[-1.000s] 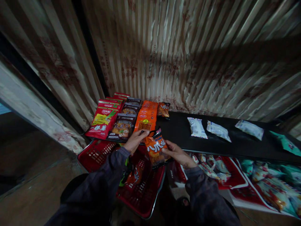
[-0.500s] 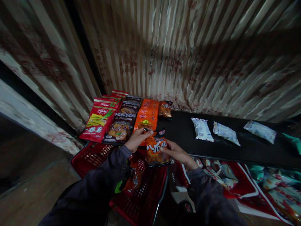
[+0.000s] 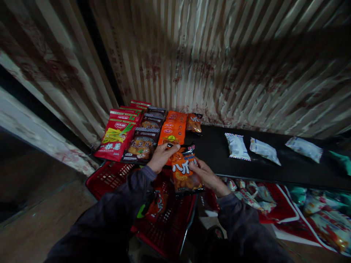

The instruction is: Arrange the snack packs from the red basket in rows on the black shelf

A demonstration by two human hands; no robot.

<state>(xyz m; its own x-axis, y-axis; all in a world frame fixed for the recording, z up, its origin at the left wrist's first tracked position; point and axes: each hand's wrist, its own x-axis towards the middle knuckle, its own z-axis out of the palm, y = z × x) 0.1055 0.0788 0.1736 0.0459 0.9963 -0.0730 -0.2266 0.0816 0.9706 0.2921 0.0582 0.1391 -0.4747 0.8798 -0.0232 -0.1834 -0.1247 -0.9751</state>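
Note:
Between my two hands is an orange snack bag point(image 3: 184, 171) with black ends and white lettering, front face up, above a red shopping basket point(image 3: 109, 179). My left hand point(image 3: 162, 157) pinches its upper left corner. On its right side, my right hand point(image 3: 207, 175) grips with the thumb on the front. A matching snack bag point(image 3: 194, 123) lies at the back of the black shelf point(image 3: 211, 153). Beside it is a row of overlapping orange packets point(image 3: 174, 128). Another orange bag point(image 3: 159, 204) lies in the basket.
Red snack bags point(image 3: 115, 137) and dark potato-chip bags point(image 3: 141, 144) overlap at the shelf's left end. Several white packets point(image 3: 237, 146) lie spread to the right. Under the shelf stand red-and-white boxes point(image 3: 285, 204) filled with wrapped snacks. Corrugated sheeting point(image 3: 175, 54) closes off the back.
The held snack bag has been straightened and flattened, so more of its front shows. Both hands keep their grip. The view has shifted slightly.

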